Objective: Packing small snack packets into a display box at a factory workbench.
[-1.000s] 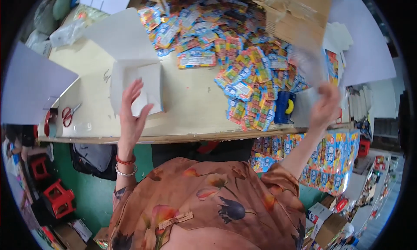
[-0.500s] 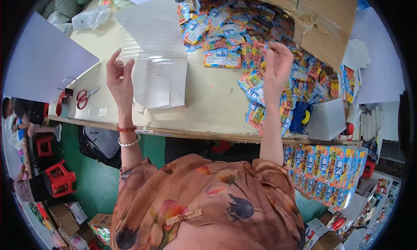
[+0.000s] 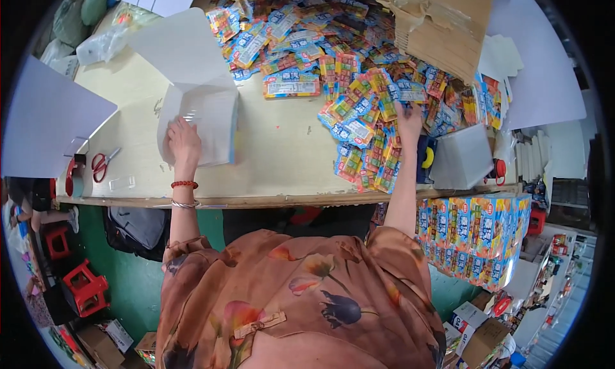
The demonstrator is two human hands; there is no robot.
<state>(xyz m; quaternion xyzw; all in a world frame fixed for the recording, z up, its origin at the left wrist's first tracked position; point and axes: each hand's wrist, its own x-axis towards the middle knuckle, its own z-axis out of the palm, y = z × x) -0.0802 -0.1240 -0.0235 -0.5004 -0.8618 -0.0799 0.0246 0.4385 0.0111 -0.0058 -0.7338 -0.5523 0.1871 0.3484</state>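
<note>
A lidded box of clear or frosted plastic (image 3: 221,122) stands on the table at left with its lid flap (image 3: 176,42) raised. My left hand (image 3: 184,141) reaches over its near side; the slightly spread fingers rest against the box. To the right, my right hand (image 3: 410,122) is at the edge of a heap of flat, colourful packets (image 3: 349,116) with blue tops and rows of small coloured pieces. Its fingers close on the edge of one packet (image 3: 383,90); the fingertips are partly hidden. A single packet (image 3: 291,86) lies apart near the middle.
A torn cardboard carton (image 3: 442,32) spills packets at the back. Red-handled scissors (image 3: 100,167) and a tape dispenser (image 3: 75,177) lie at left. At right are a translucent bin (image 3: 462,157) and a blue holder (image 3: 424,157). Filled display packs (image 3: 474,231) stand below the table edge.
My left hand has moved from beside the box onto its near side, and the box now sits upright with its walls raised. My right hand has come down onto the packets. The view has shifted.
</note>
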